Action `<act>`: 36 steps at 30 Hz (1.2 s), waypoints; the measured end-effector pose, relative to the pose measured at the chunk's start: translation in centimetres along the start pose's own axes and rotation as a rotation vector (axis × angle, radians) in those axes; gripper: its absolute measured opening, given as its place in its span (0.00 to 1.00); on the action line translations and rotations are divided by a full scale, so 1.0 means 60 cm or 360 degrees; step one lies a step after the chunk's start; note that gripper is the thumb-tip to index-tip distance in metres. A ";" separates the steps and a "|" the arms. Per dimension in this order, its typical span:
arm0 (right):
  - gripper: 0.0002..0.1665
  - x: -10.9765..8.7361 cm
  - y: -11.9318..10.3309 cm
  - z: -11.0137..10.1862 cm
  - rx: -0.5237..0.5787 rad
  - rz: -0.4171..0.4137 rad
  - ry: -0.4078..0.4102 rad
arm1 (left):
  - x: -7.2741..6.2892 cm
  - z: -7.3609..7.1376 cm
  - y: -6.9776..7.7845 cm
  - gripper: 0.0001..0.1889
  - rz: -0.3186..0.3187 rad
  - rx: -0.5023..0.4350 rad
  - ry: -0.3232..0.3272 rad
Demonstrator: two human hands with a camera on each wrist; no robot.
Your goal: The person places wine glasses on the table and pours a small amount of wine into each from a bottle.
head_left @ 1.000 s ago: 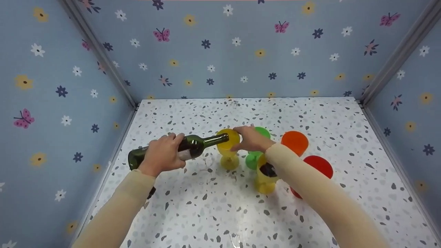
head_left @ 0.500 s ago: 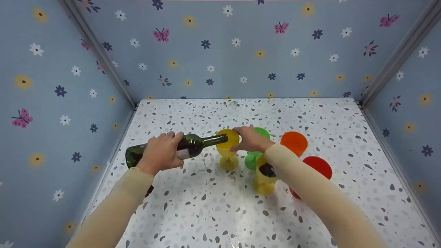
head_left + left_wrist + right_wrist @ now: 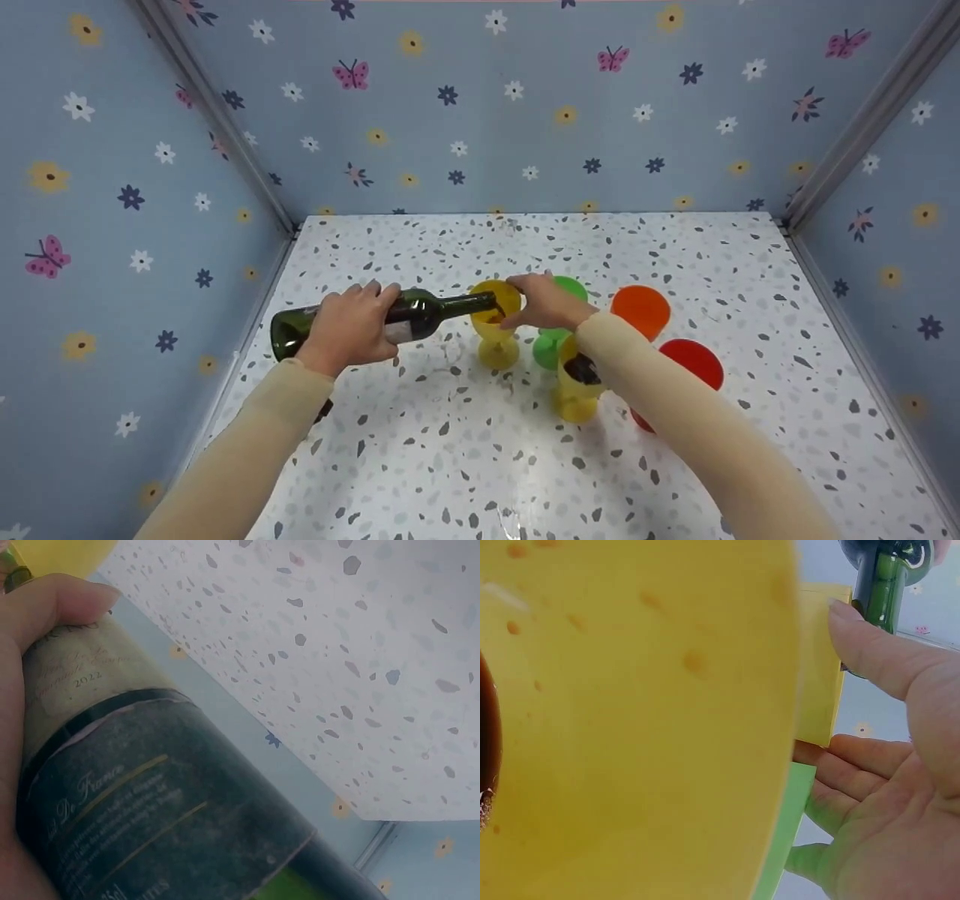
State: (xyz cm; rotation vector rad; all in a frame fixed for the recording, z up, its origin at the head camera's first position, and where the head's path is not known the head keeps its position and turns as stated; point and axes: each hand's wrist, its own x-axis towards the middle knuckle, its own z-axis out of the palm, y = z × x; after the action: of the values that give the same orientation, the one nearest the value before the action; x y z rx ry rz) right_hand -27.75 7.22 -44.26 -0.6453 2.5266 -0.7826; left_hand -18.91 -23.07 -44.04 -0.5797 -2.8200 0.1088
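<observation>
In the head view my left hand grips a green wine bottle round its body. The bottle lies nearly level, its mouth over a yellow goblet, and a thin dark stream falls into the cup. My right hand holds that goblet by its bowl, thumb on the near side and fingers on the far side. The left wrist view shows the bottle's label close up. A second yellow goblet, with dark liquid inside, stands below my right wrist; in the right wrist view its wall fills much of the frame.
A green goblet stands partly hidden behind my right hand. Farther right are an orange goblet and a red goblet, both partly covered by my forearm. A small dark object shows beside my left sleeve. Flowered walls enclose the speckled table.
The bottle's base has risen slightly and shifted a little left. A dark stream now shows at its mouth, unlike before. My right hand has stayed on the goblet.
</observation>
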 end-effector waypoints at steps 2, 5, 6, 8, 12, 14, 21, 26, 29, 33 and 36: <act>0.41 0.000 0.000 -0.001 -0.0013 0.0006 -0.0001 | 0.001 -0.001 0.000 0.37 0.0002 0.0002 0.0003; 0.40 0.000 -0.001 -0.002 -0.0020 0.0007 -0.0007 | 0.001 -0.001 0.001 0.37 0.0008 -0.0001 0.0019; 0.39 0.000 -0.001 -0.003 -0.0024 -0.0002 -0.0011 | 0.001 -0.001 0.001 0.37 0.0011 -0.0001 0.0024; 0.38 0.001 -0.001 -0.003 -0.0023 -0.0013 -0.0014 | 0.001 -0.001 0.001 0.36 0.0017 -0.0002 0.0038; 0.36 0.002 -0.001 -0.003 -0.0021 -0.0035 -0.0013 | -0.001 -0.001 0.001 0.34 0.0019 -0.0002 0.0056; 0.36 0.002 0.000 -0.002 -0.0010 -0.0030 -0.0013 | -0.001 -0.001 0.001 0.35 0.0016 -0.0003 0.0057; 0.39 0.002 0.000 -0.002 0.0008 -0.0010 -0.0016 | 0.000 -0.002 0.002 0.35 0.0006 -0.0006 0.0033; 0.40 0.002 -0.003 -0.002 0.0012 0.0022 -0.0021 | 0.002 -0.004 0.002 0.35 -0.0007 -0.0016 0.0010; 0.40 0.001 -0.004 -0.002 0.0012 0.0025 -0.0022 | 0.002 -0.004 0.001 0.35 -0.0009 -0.0019 0.0002; 0.39 0.001 -0.003 -0.002 0.0015 0.0018 -0.0024 | 0.003 -0.003 0.002 0.34 0.0000 -0.0014 0.0016; 0.38 0.002 -0.002 -0.002 -0.0001 -0.0010 -0.0035 | 0.002 -0.004 0.004 0.34 0.0004 0.0003 0.0019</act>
State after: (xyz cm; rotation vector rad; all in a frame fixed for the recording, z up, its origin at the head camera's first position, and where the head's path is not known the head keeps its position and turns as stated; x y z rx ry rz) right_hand -27.84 7.10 -44.12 -0.6589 2.5063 -0.7732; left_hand -18.85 -22.80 -43.81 -0.5813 -2.8074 0.1080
